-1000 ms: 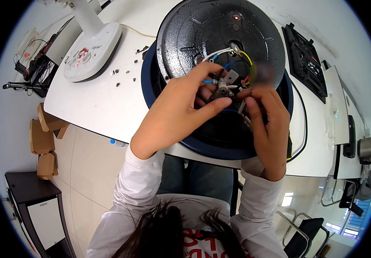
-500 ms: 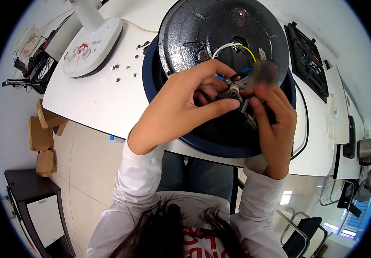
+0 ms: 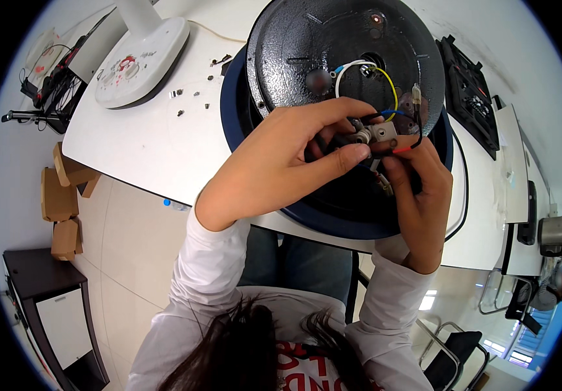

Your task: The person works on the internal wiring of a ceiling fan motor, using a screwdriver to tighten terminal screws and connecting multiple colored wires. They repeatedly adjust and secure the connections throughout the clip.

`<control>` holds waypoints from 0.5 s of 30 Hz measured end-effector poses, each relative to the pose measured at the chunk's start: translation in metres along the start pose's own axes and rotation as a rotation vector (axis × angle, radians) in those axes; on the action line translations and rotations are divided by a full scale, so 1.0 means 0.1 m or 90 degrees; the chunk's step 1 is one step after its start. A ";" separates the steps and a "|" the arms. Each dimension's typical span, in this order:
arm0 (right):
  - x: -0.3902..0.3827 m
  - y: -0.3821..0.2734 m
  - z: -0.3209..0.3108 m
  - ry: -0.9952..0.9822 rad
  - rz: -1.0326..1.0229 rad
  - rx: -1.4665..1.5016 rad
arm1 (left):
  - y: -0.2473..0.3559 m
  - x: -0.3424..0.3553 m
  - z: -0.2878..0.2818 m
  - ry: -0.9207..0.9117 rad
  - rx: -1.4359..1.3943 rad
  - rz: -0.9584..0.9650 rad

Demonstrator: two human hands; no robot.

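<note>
A small grey metal part with a spring-like coil and a flat bracket [image 3: 383,132] sits between my hands, over a dark blue round housing [image 3: 232,98]. My left hand [image 3: 281,159] is closed around its coil side, thumb along the front and fingers curled behind. At the bracket's right edge, my right hand [image 3: 424,189] pinches with thumb and forefinger; the fingertips are partly hidden. Behind leans a glossy black round metal plate [image 3: 294,49]. White, yellow-green [image 3: 393,85], blue and black wires run from the plate area to the part. A red-sleeved wire [image 3: 406,150] touches my right forefinger.
A white appliance stand [image 3: 139,65] is at the back left of the white table [image 3: 137,140]. Loose screws and small fittings [image 3: 177,93] lie beside it. An open black tool case [image 3: 469,94] and a black cable [image 3: 467,176] are on the right.
The view has shifted slightly. Both hands keep their hold, while the part sits turned a little, showing more of its flat bracket and the black wire beside it.
</note>
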State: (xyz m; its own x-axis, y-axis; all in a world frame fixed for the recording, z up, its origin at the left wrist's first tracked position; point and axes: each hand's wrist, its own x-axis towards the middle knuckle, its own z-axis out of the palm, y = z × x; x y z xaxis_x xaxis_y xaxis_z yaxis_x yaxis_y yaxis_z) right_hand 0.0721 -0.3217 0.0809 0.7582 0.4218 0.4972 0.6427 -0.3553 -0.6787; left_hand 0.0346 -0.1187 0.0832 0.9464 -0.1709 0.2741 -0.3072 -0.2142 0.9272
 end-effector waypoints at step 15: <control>-0.04 0.07 -0.01 -0.003 0.138 0.052 | -0.07 0.01 0.08 0.021 0.146 0.082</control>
State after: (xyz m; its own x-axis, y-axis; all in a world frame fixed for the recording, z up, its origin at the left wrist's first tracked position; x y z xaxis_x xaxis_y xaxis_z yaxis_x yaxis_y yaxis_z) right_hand 0.0738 -0.3265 0.0747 0.8771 0.3465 0.3327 0.4537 -0.3696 -0.8109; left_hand 0.0374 -0.1247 0.0752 0.8999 -0.1803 0.3971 -0.4358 -0.4062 0.8032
